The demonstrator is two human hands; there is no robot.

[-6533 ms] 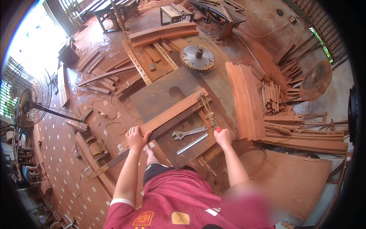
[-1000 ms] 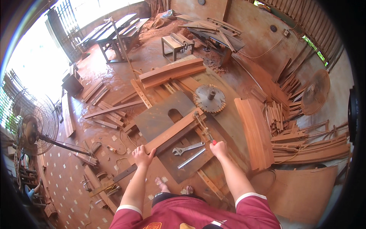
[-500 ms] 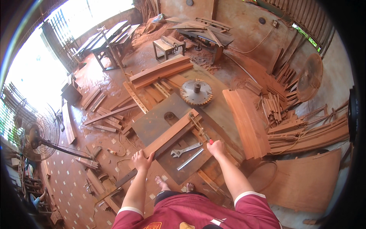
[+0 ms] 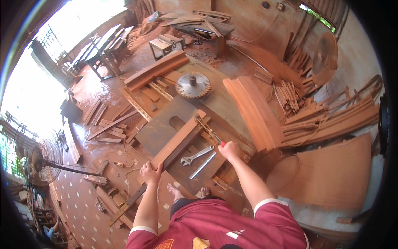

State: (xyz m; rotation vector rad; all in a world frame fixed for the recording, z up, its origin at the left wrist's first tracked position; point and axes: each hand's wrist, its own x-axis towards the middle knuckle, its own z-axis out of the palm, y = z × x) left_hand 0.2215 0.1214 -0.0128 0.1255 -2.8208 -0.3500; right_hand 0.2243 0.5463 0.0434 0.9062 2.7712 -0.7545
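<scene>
A long wooden fence board lies across the dark metal saw-table plate. My left hand is closed round its near left end. At the far end sits a metal clamp with a red handle. My right hand is wrapped round that handle, covering most of it. Between my hands, an adjustable wrench and a steel ruler rest on the plate. Beyond the fence board, a toothed circular saw blade lies flat on the table, with a dark cylinder standing at its centre.
Reddish planks lie along the table's right side, and a thick beam spans its far end. Wood offcuts are heaped at right. A pedestal fan stands at left. Loose boards cover part of the floor.
The view has shifted, so the table and tools appear farther left and higher. Both hands keep their holds on the fence board and the clamp handle.
</scene>
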